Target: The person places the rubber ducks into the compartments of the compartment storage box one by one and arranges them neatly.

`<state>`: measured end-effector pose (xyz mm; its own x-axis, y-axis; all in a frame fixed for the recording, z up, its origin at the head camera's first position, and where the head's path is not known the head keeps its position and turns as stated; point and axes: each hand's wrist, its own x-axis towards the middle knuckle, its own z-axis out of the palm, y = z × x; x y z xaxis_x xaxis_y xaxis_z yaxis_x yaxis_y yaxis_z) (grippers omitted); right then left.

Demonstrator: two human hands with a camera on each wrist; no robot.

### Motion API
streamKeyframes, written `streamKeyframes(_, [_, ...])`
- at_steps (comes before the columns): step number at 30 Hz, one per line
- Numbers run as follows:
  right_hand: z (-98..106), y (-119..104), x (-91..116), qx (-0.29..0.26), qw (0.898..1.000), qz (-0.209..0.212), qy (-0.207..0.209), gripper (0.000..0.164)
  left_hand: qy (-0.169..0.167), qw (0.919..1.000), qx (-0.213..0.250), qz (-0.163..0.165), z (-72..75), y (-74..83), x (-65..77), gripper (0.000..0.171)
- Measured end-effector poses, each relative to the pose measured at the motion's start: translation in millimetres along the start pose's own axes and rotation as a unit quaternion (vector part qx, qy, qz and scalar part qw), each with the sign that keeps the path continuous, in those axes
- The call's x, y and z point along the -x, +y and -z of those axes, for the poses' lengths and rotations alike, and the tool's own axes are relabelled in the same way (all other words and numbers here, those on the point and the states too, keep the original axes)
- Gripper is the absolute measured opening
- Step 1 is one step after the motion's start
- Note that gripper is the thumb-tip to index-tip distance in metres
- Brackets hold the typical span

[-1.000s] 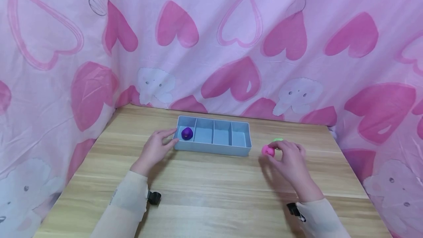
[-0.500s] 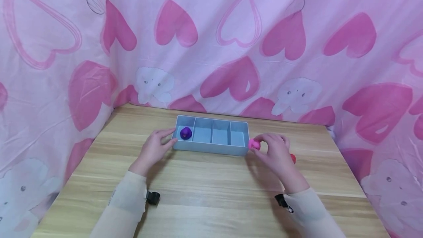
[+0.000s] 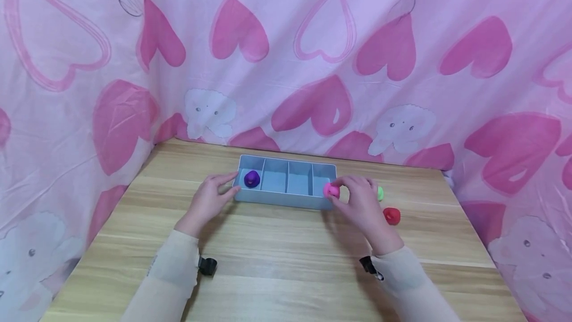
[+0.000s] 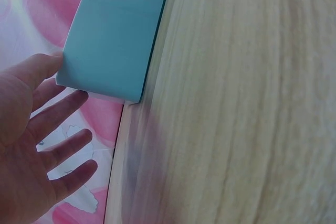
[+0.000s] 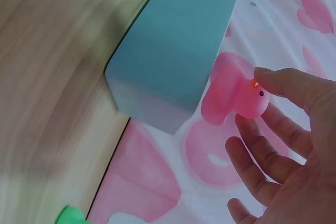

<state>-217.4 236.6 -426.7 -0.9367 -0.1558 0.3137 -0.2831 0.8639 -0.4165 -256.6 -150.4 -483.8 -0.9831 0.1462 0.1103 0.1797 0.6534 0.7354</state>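
A pale blue box (image 3: pixel 283 199) with a row of compartments stands on the table, and a purple duck (image 3: pixel 252 179) sits in its leftmost compartment. My left hand (image 3: pixel 206 206) rests its thumb and fingertips against the box's left end; in the left wrist view the other fingers are spread. Between thumb and fingers, my right hand (image 3: pixel 361 208) pinches a pink rubber duck (image 5: pixel 236 90) by its head. That duck is at rim height, over the front right corner of the box. Beyond the right hand lies a green thing (image 3: pixel 380 194), partly hidden. A red duck (image 3: pixel 392 216) lies nearer, right of the wrist.
The wooden table (image 3: pixel 277 262) reaches back to a pink heart-patterned curtain (image 3: pixel 286 63), which also hangs along both sides. Black wrist cameras sit on both forearms. Thin dividers separate the box's compartments.
The right hand has carried the pink duck leftward from the table's right side to the box's right end. The red duck has come into view. The left hand stays at the box.
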Motion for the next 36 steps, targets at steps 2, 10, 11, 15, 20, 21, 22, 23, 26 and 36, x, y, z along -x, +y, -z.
streamKeyframes(2, [-1,-3,-2,0.001,1.000,0.003,-0.003,0.033,-0.001,1.0000,-0.002,-0.001,0.1,-0.4,-0.3,0.051])
streamKeyframes(10, [-5,-12,-12,0.002,1.000,0.011,-0.006,0.033,0.000,1.0000,-0.006,-0.005,0.1,0.1,-0.9,0.051])
streamKeyframes(11, [-6,-13,-13,0.001,1.000,0.009,-0.008,0.033,0.001,1.0000,-0.006,-0.006,-0.1,-0.1,-1.0,0.051])
streamKeyframes(15, [-10,-19,-19,-0.008,1.000,0.005,-0.014,0.036,0.004,1.0000,-0.005,-0.004,-0.7,0.1,-1.0,0.051])
streamKeyframes(20, [-17,-26,-28,-0.023,1.000,0.005,-0.015,0.039,0.002,1.0000,-0.006,-0.006,-0.1,1.3,-0.6,0.050])
streamKeyframes(21, [-19,-27,-30,-0.024,1.000,0.006,-0.014,0.039,0.001,1.0000,-0.006,-0.006,0.0,1.5,-0.7,0.050])
streamKeyframes(22, [-21,-29,-32,-0.024,1.000,0.007,-0.014,0.039,-0.001,1.0000,-0.006,-0.006,0.3,1.7,-0.6,0.050])
streamKeyframes(23, [-23,-30,-33,-0.024,1.000,0.007,-0.014,0.039,-0.002,1.0000,-0.006,-0.005,0.6,1.9,-0.5,0.050])
streamKeyframes(26, [-30,-33,-38,-0.021,1.000,0.011,-0.015,0.038,-0.005,1.0000,-0.005,0.000,1.1,2.5,0.1,0.050])
streamKeyframes(36, [-44,-52,-54,-0.020,0.999,0.035,-0.024,0.034,-0.005,1.0000,-0.007,0.002,0.5,2.3,1.5,0.051])
